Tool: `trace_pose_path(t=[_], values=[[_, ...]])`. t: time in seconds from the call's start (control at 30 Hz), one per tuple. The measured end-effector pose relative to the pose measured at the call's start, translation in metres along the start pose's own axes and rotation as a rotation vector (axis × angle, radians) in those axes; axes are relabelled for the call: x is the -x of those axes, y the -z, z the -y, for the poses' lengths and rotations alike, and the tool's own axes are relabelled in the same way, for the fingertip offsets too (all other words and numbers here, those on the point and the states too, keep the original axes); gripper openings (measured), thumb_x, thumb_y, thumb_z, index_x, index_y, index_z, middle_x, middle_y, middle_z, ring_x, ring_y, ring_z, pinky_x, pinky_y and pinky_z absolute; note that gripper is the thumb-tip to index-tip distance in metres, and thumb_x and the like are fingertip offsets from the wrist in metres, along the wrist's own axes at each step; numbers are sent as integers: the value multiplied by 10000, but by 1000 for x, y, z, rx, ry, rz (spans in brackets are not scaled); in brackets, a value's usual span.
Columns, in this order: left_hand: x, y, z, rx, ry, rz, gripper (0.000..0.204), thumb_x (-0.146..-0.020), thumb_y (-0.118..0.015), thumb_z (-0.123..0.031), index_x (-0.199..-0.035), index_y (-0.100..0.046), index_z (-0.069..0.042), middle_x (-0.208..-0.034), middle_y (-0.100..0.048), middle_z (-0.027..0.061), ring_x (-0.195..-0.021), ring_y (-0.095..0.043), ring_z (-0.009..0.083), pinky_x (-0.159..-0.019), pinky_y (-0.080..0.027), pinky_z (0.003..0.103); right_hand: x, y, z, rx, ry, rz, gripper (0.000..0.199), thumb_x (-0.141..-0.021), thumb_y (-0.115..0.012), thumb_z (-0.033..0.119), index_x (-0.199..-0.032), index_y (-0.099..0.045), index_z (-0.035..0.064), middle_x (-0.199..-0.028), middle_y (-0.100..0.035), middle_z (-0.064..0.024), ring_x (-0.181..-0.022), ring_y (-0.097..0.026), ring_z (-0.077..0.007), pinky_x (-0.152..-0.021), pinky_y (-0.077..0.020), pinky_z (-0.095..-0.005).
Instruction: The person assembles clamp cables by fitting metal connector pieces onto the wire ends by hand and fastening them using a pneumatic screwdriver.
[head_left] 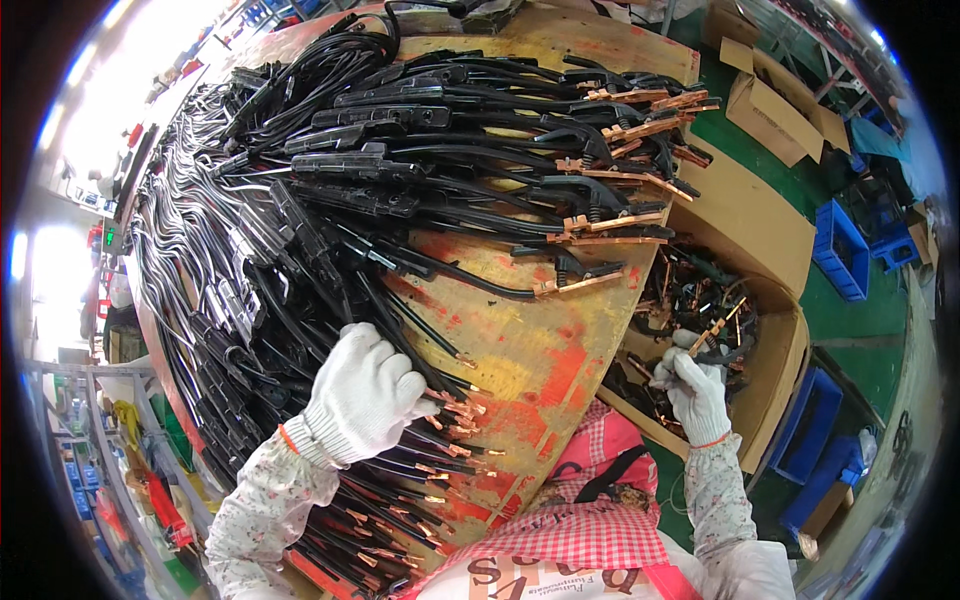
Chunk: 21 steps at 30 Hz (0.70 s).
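Observation:
My left hand (pixel 368 395), in a white knit glove, is closed over the bundle of black cables (pixel 330 500) on the left of the table. It seems to grip one black cable, mostly hidden under the fingers. Bare copper ends (pixel 455 410) of several cables lie just right of it. My right hand (pixel 695 395), gloved the same way, is over the open cardboard box (pixel 780 400) on the right. Its fingers pinch a welding electrode holder (pixel 715 330) with copper jaws and a dark handle. More loose holders (pixel 690 290) lie jumbled in the box.
Finished-looking cables with black holders and copper jaws (pixel 610 225) fan across the far part of the worn yellow-and-red table (pixel 520 350). Black plastic sleeves (pixel 360 165) sit along the cables. Blue crates (pixel 840 250) and another cardboard box (pixel 775 110) stand on the green floor at right.

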<state>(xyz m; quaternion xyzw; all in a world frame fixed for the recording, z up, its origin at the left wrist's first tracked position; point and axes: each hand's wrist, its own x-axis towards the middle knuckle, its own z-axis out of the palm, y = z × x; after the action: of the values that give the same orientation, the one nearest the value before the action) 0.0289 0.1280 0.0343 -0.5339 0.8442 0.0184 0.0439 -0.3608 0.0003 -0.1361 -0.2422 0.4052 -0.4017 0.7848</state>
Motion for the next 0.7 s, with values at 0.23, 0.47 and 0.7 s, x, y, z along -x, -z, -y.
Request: trace_pose_path(t=[0.23, 0.47, 0.7], values=[[-15, 10, -6, 182, 229, -49, 317, -831, -726, -308, -1075, -623, -134, -932, -629, 35, -720, -615, 267, -704, -493, 390, 10, -88, 41, 193, 261, 103, 506, -980, -573, 65, -1455, -420, -21, -975, -666, -110, -801, -643, -174, -740, -541, -297], [-40, 6, 13, -169, 115, 428, 157, -809, -692, -232, -945, -681, -155, -926, -637, 37, -579, -643, 263, -481, -506, 400, 7, -142, 21, 1257, 608, 226, 712, -819, -769, 143, -1465, -471, 104, -967, -627, -64, -809, -610, -184, -737, -520, -324], [-54, -17, 18, -76, 38, 22, 190, -756, -708, -334, -736, -621, -167, -824, -578, -16, -837, -602, 206, -770, -466, 364, 5, -148, 6, 1606, 839, 196, 849, -648, -870, 284, -1398, -504, 129, -935, -594, -84, -823, -583, -304, -791, -479, -411]])
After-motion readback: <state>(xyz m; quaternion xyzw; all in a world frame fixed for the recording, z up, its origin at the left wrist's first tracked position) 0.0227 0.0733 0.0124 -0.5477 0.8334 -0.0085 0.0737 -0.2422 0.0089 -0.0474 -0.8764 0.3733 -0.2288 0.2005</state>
